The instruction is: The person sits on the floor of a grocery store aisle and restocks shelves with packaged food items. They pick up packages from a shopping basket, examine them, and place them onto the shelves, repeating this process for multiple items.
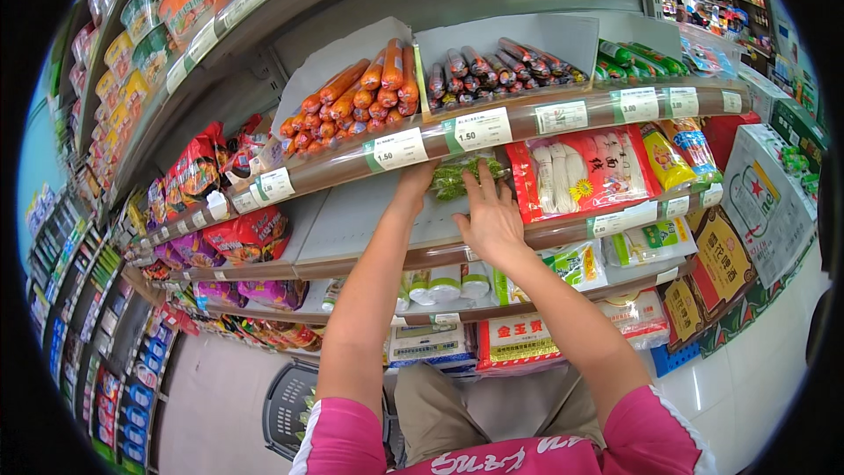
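Observation:
A clear plastic pack of green, leafy-looking food (453, 183) lies on the middle shelf (369, 211), partly under the price rail above. My left hand (417, 183) is at the pack's left side, its fingertips hidden by the rail and the pack. Over the right side of the pack, my right hand (493, 216) rests with its fingers spread and fingertips touching the plastic. Just right of that hand is a red pack of white noodles (580, 171).
Orange-wrapped sausages (369, 95) and dark-wrapped sausages (488, 69) fill cardboard trays above. Red instant-noodle packs (247, 234) sit at left. A grey basket (282, 402) with green goods stands on the floor by my legs. Beer cartons (722, 251) are stacked at right.

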